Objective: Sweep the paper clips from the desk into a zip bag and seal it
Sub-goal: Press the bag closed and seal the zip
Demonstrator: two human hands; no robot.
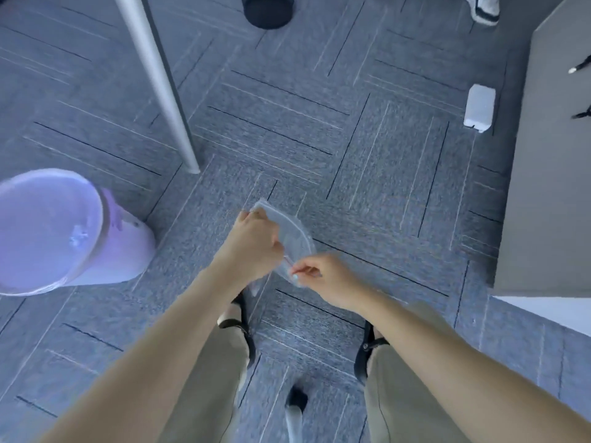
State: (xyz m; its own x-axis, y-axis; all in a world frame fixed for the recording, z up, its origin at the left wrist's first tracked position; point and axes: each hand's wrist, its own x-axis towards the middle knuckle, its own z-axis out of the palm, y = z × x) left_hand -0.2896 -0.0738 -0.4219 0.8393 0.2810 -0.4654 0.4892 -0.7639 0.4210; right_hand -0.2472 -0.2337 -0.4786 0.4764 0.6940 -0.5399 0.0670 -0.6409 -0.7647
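Over grey carpet (319, 139), between bin (64, 231) and desk (550, 187), both hands (256, 238) (323, 276) pinch the zip bag (292, 238)

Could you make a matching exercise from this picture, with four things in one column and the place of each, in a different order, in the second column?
Things:
1. clear plastic zip bag
2. pale purple round bin
3. grey metal pole
4. small white box

Places:
A. on the carpet beside the grey desk, at right
B. on the carpet at far left
C. slanting from the top edge down to the carpet
D. between the left hand and the right hand

Pairs: 1-D, 2-B, 3-C, 4-A
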